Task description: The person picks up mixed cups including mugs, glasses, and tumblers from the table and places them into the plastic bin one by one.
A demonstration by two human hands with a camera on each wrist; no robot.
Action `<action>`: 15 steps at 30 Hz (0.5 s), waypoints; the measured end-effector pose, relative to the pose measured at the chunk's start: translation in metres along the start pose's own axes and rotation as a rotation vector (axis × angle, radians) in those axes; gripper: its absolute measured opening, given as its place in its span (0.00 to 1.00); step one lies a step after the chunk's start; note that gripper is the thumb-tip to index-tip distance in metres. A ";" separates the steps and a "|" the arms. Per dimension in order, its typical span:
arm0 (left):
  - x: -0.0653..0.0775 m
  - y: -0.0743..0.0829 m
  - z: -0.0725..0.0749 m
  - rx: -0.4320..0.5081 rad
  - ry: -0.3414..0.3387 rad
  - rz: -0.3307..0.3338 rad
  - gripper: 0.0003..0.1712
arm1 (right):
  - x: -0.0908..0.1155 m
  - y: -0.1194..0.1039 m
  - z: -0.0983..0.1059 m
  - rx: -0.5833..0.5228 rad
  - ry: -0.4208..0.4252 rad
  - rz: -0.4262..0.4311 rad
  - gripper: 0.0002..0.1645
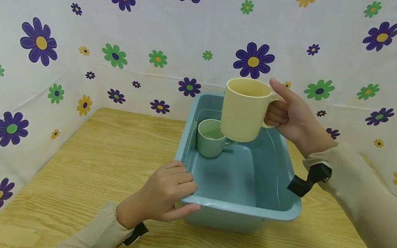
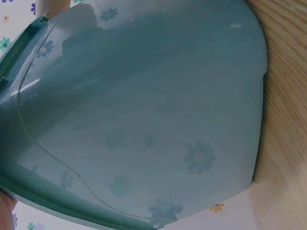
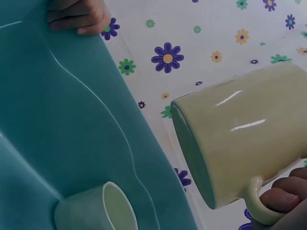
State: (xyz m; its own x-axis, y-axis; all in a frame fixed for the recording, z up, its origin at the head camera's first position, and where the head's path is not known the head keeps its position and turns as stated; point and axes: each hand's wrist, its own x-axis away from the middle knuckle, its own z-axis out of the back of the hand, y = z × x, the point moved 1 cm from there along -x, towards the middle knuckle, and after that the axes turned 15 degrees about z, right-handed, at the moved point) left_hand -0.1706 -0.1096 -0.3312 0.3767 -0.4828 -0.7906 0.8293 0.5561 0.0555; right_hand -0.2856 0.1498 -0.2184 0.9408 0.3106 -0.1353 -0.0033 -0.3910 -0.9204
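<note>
My right hand (image 1: 295, 118) grips a pale yellow mug (image 1: 243, 114) by its handle, upright above the far part of a blue plastic basin (image 1: 240, 209). In the right wrist view the yellow mug (image 3: 244, 134) shows its side and base, and fingers (image 3: 283, 194) curl through the handle. A light green mug (image 1: 211, 142) stands inside the basin near its left wall, its handle turned right; the yellow mug overlaps a little of it in the head view. My left hand (image 1: 165, 191) holds the basin's near left corner, fingers over the rim and thumb along the outer front.
The basin stands on a wood-grain table (image 1: 112, 152). Behind and to the left hangs a white sheet (image 1: 139, 30) printed with purple, green and yellow flowers. Dark straps with small mounts are on both wrists.
</note>
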 end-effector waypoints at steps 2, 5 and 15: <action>0.000 0.000 0.000 0.000 0.006 -0.005 0.28 | -0.001 0.004 -0.001 0.025 0.015 -0.038 0.35; 0.000 0.000 0.000 0.004 0.013 -0.011 0.28 | -0.002 0.010 -0.003 0.048 0.022 -0.067 0.34; 0.000 0.000 0.000 0.004 0.021 -0.019 0.28 | -0.008 0.025 -0.008 0.141 -0.049 -0.078 0.26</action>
State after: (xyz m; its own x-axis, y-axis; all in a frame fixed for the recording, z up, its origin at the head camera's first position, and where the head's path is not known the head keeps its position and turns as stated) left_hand -0.1704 -0.1099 -0.3308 0.3518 -0.4788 -0.8043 0.8378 0.5444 0.0424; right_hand -0.2900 0.1305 -0.2376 0.9225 0.3786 -0.0757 0.0187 -0.2395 -0.9707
